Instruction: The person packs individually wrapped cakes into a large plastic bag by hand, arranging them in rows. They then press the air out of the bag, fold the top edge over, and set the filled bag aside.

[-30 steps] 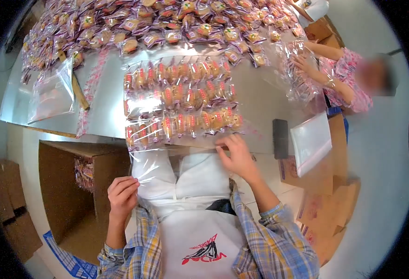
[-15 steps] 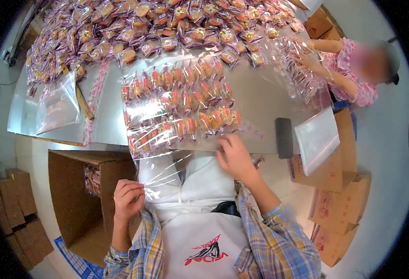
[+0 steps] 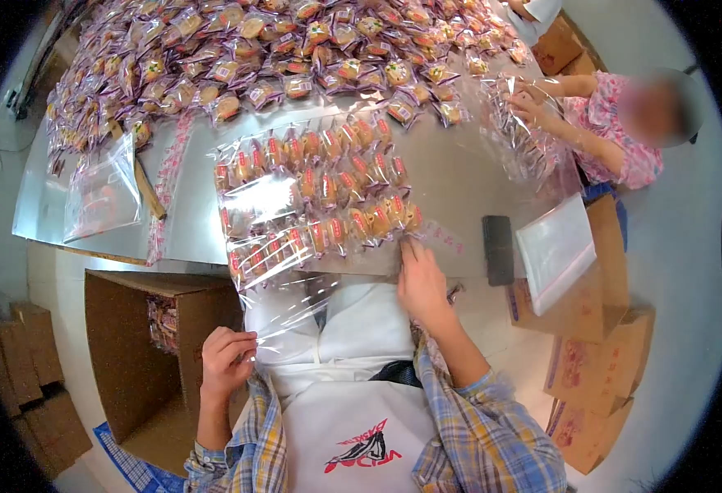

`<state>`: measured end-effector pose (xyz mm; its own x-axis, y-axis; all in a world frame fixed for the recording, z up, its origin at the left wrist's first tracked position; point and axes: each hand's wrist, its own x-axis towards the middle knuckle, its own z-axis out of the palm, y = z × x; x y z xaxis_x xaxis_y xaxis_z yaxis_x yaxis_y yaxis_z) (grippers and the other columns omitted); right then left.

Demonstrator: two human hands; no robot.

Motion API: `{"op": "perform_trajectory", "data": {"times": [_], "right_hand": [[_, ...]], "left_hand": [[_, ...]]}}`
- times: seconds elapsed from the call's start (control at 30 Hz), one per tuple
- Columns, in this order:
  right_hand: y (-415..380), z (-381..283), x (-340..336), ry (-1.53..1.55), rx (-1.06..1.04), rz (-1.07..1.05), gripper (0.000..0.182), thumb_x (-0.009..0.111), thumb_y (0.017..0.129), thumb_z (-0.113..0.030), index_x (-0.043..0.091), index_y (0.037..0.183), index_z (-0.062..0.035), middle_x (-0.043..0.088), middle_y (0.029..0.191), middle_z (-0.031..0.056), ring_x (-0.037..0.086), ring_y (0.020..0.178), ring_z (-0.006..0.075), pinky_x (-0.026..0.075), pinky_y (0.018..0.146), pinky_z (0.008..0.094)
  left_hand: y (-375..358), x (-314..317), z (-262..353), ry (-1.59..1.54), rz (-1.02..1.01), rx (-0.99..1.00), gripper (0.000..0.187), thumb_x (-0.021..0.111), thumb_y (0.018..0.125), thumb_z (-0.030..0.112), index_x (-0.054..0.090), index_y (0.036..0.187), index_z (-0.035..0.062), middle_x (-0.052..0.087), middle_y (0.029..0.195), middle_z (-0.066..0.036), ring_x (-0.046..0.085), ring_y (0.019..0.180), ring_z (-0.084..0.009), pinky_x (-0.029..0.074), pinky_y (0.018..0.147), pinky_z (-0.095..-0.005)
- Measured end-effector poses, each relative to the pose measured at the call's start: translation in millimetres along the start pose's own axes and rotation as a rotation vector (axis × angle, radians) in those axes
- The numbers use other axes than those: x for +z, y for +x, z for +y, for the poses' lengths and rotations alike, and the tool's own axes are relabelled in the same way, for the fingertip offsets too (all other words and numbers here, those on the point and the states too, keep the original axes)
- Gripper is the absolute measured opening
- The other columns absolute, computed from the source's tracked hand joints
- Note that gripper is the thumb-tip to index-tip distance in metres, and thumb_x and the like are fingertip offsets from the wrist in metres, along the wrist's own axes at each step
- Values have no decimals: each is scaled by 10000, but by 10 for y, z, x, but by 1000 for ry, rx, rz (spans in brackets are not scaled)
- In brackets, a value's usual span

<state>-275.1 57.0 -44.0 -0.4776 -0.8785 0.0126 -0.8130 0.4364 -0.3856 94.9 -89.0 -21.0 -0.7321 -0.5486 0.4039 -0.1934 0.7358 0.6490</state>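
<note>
A large clear plastic bag lies over the table edge, its loose end hanging toward my lap. Inside are rows of individually wrapped round pastries with red labels. My left hand pinches the near left corner of the bag, pulling the film into taut creases. My right hand is at the table's front edge by the bag's lower right corner, fingers drawn together on the film there; the fingertips are partly hidden.
A big heap of wrapped pastries covers the far table. To the right lie a black phone and a stack of clear bags. Another person's hands handle a filled bag. An open carton stands at lower left.
My right hand has shifted slightly right, its spread fingers now drawn together at the bag's corner. My left hand stays on the film, slightly lower. The other person's hands moved a little.
</note>
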Motion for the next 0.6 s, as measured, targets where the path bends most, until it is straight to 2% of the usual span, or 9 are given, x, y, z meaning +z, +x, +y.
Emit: {"op": "perform_trajectory", "data": {"times": [0.17, 0.27, 0.37, 0.47, 0.5, 0.57, 0.6], "right_hand": [[69, -61, -24, -64, 44, -52, 611, 608, 811, 20, 509, 1412, 67, 562, 1419, 187, 578, 1147, 410, 538, 991, 471], [40, -24, -55, -73, 25, -96, 644, 611, 816, 21, 502, 1451, 29, 540, 1475, 175, 553, 1243, 425, 531, 1021, 459], [-175, 190, -333, 10, -247, -151, 725, 643, 798, 15, 507, 1506, -61, 529, 1533, 113, 504, 1369, 363, 518, 1046, 454], [-415, 508, -769, -319, -549, -293, 743, 706, 795, -43, 536, 1505, -183, 509, 1573, 82, 483, 1426, 325, 451, 1105, 463], [-464, 618, -786, -395, -545, -243, 722, 719, 798, -68, 556, 1487, -208, 518, 1565, 67, 498, 1412, 307, 441, 1103, 462], [-547, 874, -703, -548, -525, -132, 678, 746, 804, -118, 595, 1450, -259, 537, 1550, 37, 529, 1386, 271, 421, 1098, 461], [-559, 1007, -642, -521, -575, -98, 613, 747, 813, -135, 627, 1403, -252, 551, 1532, 24, 539, 1367, 262, 427, 1085, 458]], "left_hand": [[2, -16, 35, -65, -20, -56, 229, 766, 666, -80, 715, 863, 26, 758, 956, -98, 659, 723, -272, 514, 645, -369], [13, 17, 47, -38, 13, -32, 264, 761, 670, -94, 722, 902, 27, 746, 951, -101, 655, 735, -275, 518, 656, -369], [85, -32, 97, -21, 12, -43, 305, 768, 676, -98, 729, 950, 29, 712, 956, -100, 657, 804, -278, 520, 677, -367], [12, 5, 47, 44, 71, -83, 338, 796, 675, -78, 736, 986, 39, 674, 1000, -95, 649, 881, -284, 520, 689, -356], [-75, 32, -12, 41, 68, -143, 356, 845, 668, -23, 751, 996, 76, 652, 1050, -85, 655, 957, -301, 528, 749, -391], [110, 10, 38, 152, -1, -22, 357, 867, 665, 19, 763, 996, 104, 656, 1091, -81, 664, 1001, -318, 526, 811, -429], [186, 4, 55, 208, -35, 42, 358, 878, 663, 41, 770, 995, 118, 659, 1111, -79, 668, 1022, -326, 525, 843, -449]]}}
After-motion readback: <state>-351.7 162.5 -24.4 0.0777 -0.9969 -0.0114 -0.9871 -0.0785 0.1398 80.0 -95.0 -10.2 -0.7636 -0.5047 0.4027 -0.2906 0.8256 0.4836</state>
